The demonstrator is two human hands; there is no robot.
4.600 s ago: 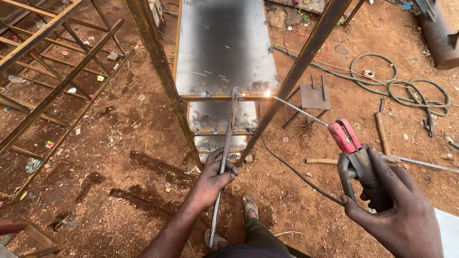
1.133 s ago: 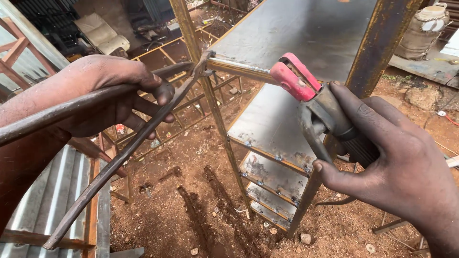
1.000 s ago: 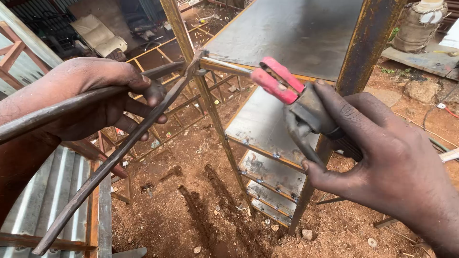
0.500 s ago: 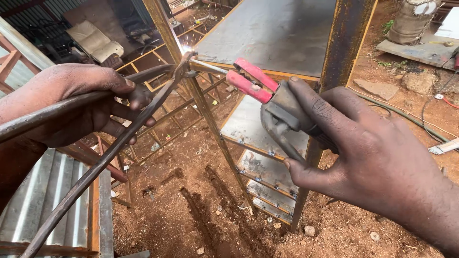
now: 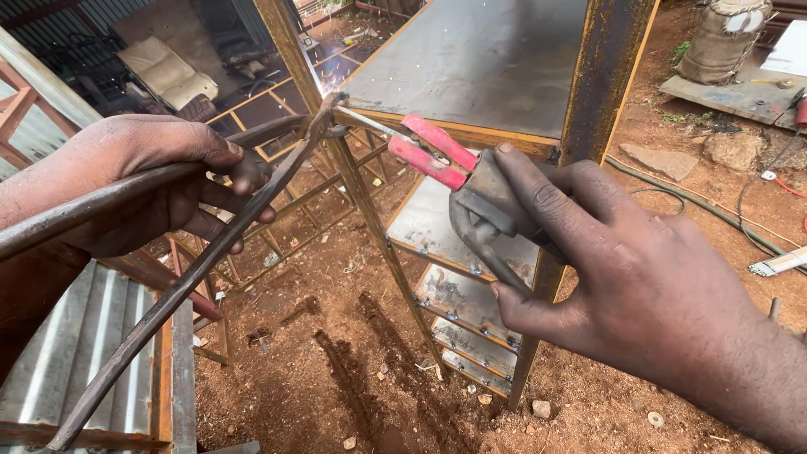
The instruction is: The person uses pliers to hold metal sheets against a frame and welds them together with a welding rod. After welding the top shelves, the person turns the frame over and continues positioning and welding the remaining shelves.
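Partly hidden: your left hand [image 5: 160, 189], left of centre, is closed around a long rusty steel rod [image 5: 168, 294]. The rod's lower end runs off the bottom left edge, and its upper end meets the corner of the rusty steel shelf frame [image 5: 605, 76] at upper centre, where sparks blur the joint. A second dark bar passes through the same fist; you cannot tell where it ends. Your right hand [image 5: 622, 277], lower right, grips a grey electrode holder with red jaws [image 5: 458, 181]; your fingers cover most of its handle. The thin welding electrode [image 5: 370, 124] clamped in the jaws points up-left to the sparking corner. Your right wrist leaves the frame at bottom right. Behind the holder, grey sheet-metal shelves [image 5: 479, 59] stack downward, the lower ones partly blocked by your hand. Corrugated metal sheet [image 5: 76, 353] lies at lower left; a cable [image 5: 714, 210] crosses red soil at right.
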